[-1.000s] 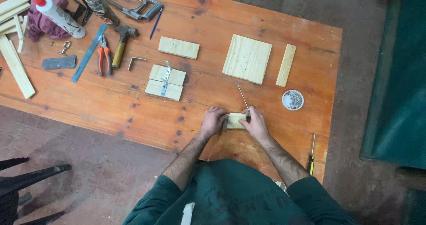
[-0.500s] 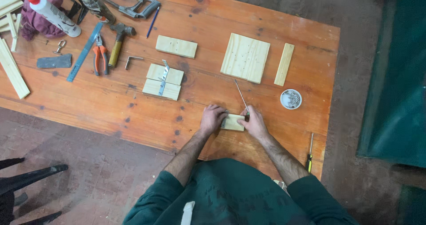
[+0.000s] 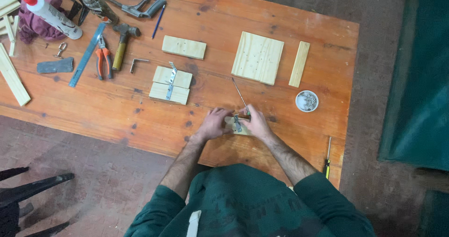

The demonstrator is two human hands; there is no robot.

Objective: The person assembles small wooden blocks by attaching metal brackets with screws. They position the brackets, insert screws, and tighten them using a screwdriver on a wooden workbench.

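Just below frame centre, a small pale wood block (image 3: 237,124) bearing a grey metal bracket (image 3: 237,123) is pinched between the left hand (image 3: 213,123) and right hand (image 3: 255,123), fingers curled around its ends.

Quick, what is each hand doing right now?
Left hand: closed on the small wooden block, holding it on the table.
Right hand: gripping the same block, which carries a metal bracket; a thin tool's shaft sticks out above it.

On the table (image 3: 117,110): small block (image 3: 236,124) at the near edge between left hand (image 3: 213,123) and right hand (image 3: 255,123); screwdriver (image 3: 241,95) just behind; dish of screws (image 3: 307,101) right; square board (image 3: 257,58) farther back; hammer (image 3: 122,43) and pliers (image 3: 104,59) far left.
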